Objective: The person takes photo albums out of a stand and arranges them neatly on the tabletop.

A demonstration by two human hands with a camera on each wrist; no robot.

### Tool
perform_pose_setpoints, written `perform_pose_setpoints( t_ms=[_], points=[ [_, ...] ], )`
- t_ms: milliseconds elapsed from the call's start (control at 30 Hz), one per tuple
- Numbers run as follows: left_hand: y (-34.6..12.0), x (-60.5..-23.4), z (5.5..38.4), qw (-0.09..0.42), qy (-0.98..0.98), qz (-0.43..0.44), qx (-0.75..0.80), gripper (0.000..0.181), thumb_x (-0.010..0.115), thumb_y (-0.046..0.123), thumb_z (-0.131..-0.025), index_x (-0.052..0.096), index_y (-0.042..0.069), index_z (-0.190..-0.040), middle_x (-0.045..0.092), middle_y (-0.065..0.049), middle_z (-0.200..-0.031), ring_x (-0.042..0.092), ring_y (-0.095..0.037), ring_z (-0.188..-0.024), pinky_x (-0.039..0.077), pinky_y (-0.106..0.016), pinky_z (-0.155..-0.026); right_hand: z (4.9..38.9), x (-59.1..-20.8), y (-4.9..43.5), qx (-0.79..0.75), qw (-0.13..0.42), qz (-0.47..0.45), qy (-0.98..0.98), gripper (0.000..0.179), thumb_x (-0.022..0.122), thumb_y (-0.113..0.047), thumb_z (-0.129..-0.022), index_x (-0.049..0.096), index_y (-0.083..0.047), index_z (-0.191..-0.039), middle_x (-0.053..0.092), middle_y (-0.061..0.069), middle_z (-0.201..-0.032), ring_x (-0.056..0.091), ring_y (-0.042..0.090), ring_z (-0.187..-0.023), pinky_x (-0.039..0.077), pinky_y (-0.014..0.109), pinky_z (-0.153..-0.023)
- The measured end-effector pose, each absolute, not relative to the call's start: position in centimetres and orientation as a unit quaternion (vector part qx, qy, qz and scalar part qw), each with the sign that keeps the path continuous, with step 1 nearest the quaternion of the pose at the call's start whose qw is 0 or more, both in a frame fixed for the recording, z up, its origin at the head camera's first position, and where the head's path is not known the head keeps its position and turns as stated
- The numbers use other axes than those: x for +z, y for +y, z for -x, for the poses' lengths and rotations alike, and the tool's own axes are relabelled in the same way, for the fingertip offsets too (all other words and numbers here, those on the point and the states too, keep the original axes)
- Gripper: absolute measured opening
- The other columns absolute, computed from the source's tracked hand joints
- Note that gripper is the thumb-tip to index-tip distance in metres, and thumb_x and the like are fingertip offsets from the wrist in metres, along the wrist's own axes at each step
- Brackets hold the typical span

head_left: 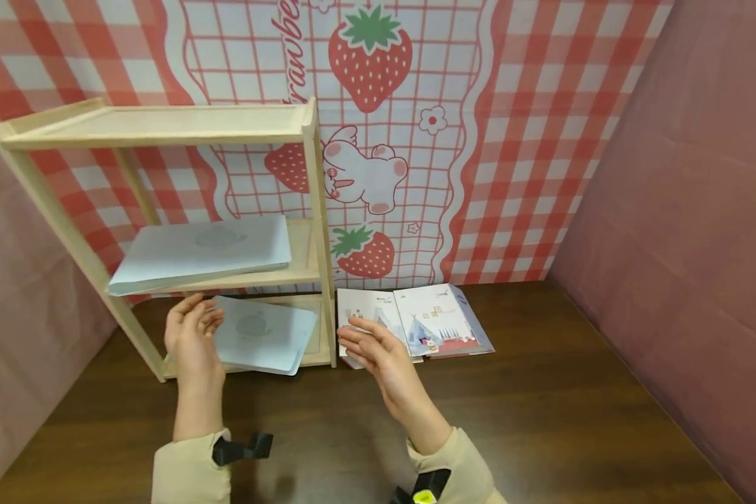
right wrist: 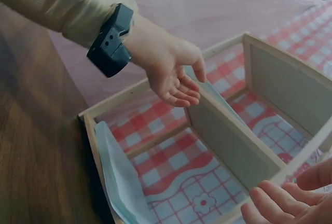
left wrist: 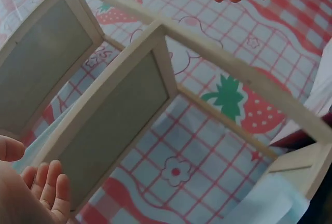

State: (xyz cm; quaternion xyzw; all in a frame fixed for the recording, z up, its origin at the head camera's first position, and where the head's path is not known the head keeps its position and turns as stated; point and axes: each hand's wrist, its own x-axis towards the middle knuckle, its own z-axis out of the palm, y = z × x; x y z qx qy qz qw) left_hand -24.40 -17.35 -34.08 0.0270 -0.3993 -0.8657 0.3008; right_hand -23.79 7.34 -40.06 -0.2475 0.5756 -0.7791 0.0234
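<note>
- Left hand point(head_left: 193, 336): fingers loosely curled, empty, near side of pale wooden three-tier rack point(head_left: 183, 124)
- Right hand point(head_left: 387, 364): fingers extended, empty, by open illustrated paper book point(head_left: 435, 311) right of rack
- Flat pale-blue rectangular booklet point(head_left: 258, 336) sits askew on bottom shelf, near corner overhanging
- I'd square it with flat palms, pushing far gently

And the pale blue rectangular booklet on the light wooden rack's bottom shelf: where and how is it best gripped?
Grip the booklet by its front right corner, from the front: it lies askew, that corner jutting past the shelf's edge, so thumb above, fingers beneath should work.
</note>
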Motion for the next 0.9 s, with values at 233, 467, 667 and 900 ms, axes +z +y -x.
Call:
perform_pose_setpoints(
  t_ms=[233,467,667,900],
  points=[
    [-18.7,-33.0,24.0,0.335,-0.363,-0.032,-0.869,0.036,0.052,0.0,-0.081,0.028,0.002,-0.108,0.036,-0.011,-0.096,0.051,-0.021,-0.075,0.045,-0.025,-0.069,22.8,-36.9,5.2,-0.746,0.019,0.219,0.629,0.038,0.038,-0.016,-0.09,0.037,0.0,-0.124,0.048,0.019,-0.118,0.045,0.027,-0.109,0.037,0.04,-0.089],
    [-19.2,-31.1,24.0,0.358,-0.385,-0.089,-0.846,0.062,0.056,-0.003,-0.077,0.015,0.016,-0.12,0.019,-0.004,-0.104,0.044,-0.019,-0.078,0.045,-0.023,-0.069,22.0,-33.1,3.3,-0.727,0.039,0.222,0.649,0.039,0.037,-0.001,-0.088,0.032,-0.002,-0.127,0.046,0.022,-0.118,0.044,0.03,-0.11,0.034,0.035,-0.092],
    [-19.8,-30.8,24.2,0.356,-0.386,-0.109,-0.844,0.075,0.062,-0.001,-0.073,0.012,0.021,-0.125,0.023,-0.005,-0.105,0.047,-0.017,-0.072,0.046,-0.022,-0.064,22.9,-32.4,2.2,-0.696,0.028,0.224,0.682,0.04,0.042,-0.006,-0.087,0.036,-0.011,-0.126,0.051,0.013,-0.116,0.049,0.023,-0.105,0.036,0.032,-0.089],
    [-20.3,-30.8,24.4,0.363,-0.37,-0.095,-0.85,0.086,0.068,-0.002,-0.067,0.012,0.029,-0.125,0.029,-0.009,-0.106,0.049,-0.017,-0.066,0.045,-0.023,-0.058,24.3,-31.5,0.8,-0.694,0.033,0.219,0.685,0.041,0.04,-0.007,-0.088,0.033,-0.011,-0.129,0.054,0.011,-0.112,0.049,0.022,-0.106,0.037,0.031,-0.088]
  ],
)
